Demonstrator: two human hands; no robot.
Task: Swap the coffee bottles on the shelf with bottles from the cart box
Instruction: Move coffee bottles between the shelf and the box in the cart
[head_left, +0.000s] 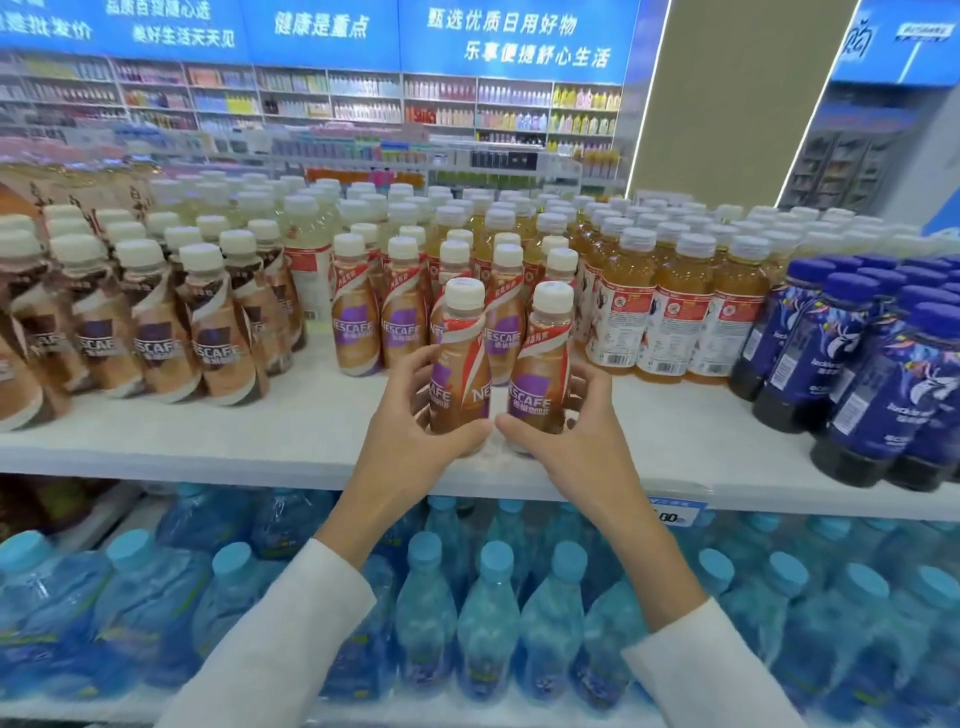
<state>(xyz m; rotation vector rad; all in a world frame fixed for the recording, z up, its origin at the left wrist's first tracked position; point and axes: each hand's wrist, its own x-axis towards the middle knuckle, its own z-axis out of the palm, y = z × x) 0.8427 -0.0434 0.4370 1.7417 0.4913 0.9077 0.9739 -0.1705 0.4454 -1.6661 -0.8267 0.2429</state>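
Observation:
Two Nescafe coffee bottles with white caps and purple labels stand side by side near the front edge of the white shelf (675, 431). My left hand (410, 415) grips the left bottle (460, 364) around its lower body. My right hand (576, 421) grips the right bottle (540, 374) the same way. Both bottles are upright, with their bases on or just above the shelf. Behind them stand more rows of the same coffee bottles (358, 322). The cart box is not in view.
Brown-label Nescafe bottles (156, 338) fill the shelf's left side, orange tea bottles (670, 301) stand at right, dark blue bottles (883, 374) at far right. Blue water bottles (488, 613) pack the lower shelf. A price tag (675, 512) hangs on the shelf edge.

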